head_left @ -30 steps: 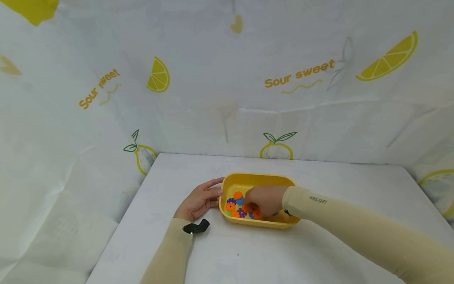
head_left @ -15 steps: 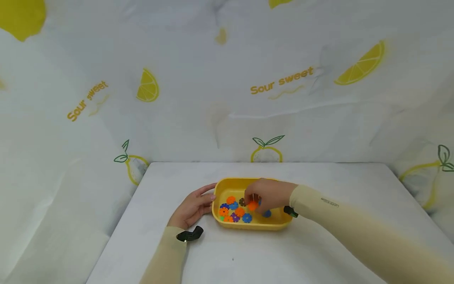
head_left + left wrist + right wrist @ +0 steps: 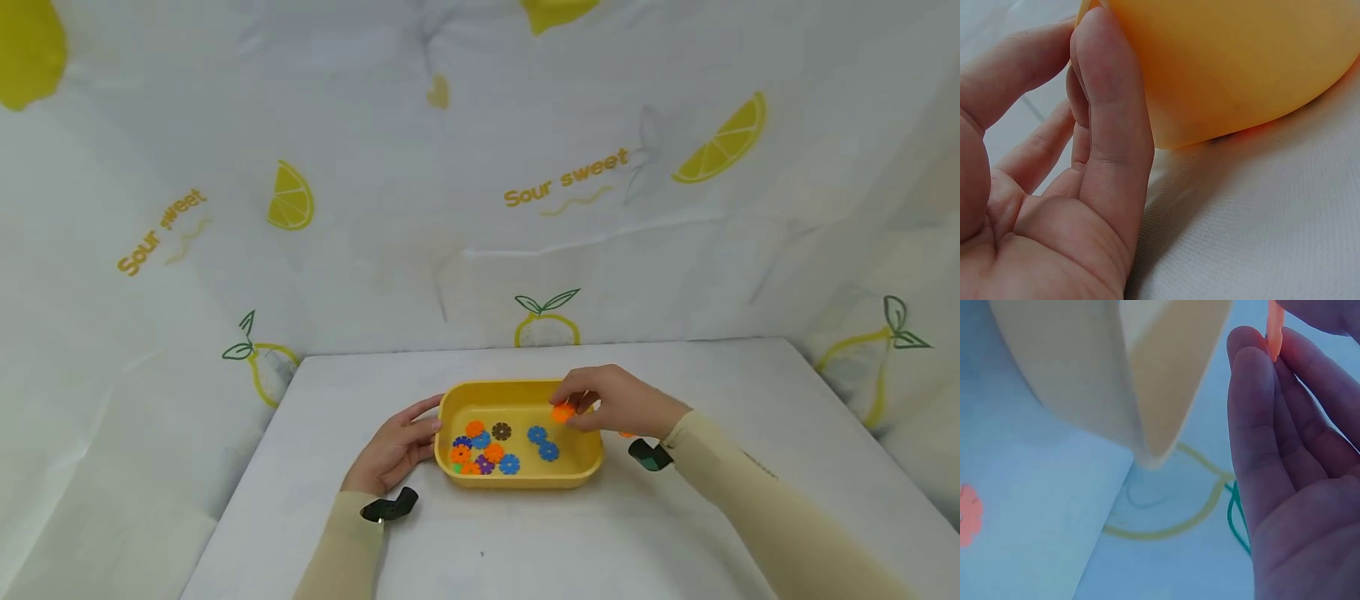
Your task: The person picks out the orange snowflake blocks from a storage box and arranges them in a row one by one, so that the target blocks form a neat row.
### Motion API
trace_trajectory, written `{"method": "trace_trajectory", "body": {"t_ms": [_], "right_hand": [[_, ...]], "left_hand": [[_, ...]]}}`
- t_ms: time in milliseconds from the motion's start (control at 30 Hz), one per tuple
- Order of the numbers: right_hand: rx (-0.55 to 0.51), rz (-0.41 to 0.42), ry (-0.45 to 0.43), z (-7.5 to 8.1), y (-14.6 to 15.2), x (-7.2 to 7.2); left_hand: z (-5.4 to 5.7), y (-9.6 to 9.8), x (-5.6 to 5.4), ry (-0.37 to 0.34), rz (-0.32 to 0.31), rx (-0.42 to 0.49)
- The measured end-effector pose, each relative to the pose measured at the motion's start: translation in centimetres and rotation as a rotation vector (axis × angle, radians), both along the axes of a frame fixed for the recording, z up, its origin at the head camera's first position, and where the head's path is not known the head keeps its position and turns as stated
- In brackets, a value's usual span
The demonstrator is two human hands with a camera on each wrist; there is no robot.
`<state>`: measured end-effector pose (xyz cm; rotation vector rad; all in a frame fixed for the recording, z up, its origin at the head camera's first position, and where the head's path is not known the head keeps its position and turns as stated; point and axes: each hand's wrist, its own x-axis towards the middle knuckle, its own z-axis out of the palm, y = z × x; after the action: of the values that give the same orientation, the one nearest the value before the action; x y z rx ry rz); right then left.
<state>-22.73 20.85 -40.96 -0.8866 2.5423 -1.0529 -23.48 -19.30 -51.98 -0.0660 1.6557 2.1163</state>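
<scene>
In the head view a yellow plastic basin (image 3: 520,482) holds several toothed plastic discs, among them a brown disc (image 3: 501,431), a purple disc (image 3: 484,464) and a blue disc (image 3: 549,451). My left hand (image 3: 393,450) holds the basin's left end, its thumb at the rim; the left wrist view shows fingers (image 3: 1113,106) against the outer wall. Over the right end of the basin, my right hand (image 3: 618,402) pinches an orange disc (image 3: 562,412) between thumb and fingers. That orange disc appears edge-on in the right wrist view.
Another orange disc (image 3: 967,514) lies on the white table (image 3: 570,550), outside the basin; in the head view the right wrist mostly hides it. A white sheet printed with lemons (image 3: 352,275) hangs behind and beside the table.
My right hand has risen from the discs in the basin and moved right with an orange disc pinched. The left hand stays on the basin. The head view has shifted slightly.
</scene>
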Motion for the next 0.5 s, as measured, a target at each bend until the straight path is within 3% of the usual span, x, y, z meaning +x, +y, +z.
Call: {"method": "trace_trajectory", "body": {"t_ms": [233,500], "right_hand": [[-0.082,-0.146,0.12,-0.9,3.5,1.1],[-0.089,-0.362,0.088,-4.1,6.9,2.4]], "left_hand": [[0.3,0.0,0.3,-0.004,0.002,0.008],[0.0,0.0,0.3,-0.008,0.004,0.01]]}}
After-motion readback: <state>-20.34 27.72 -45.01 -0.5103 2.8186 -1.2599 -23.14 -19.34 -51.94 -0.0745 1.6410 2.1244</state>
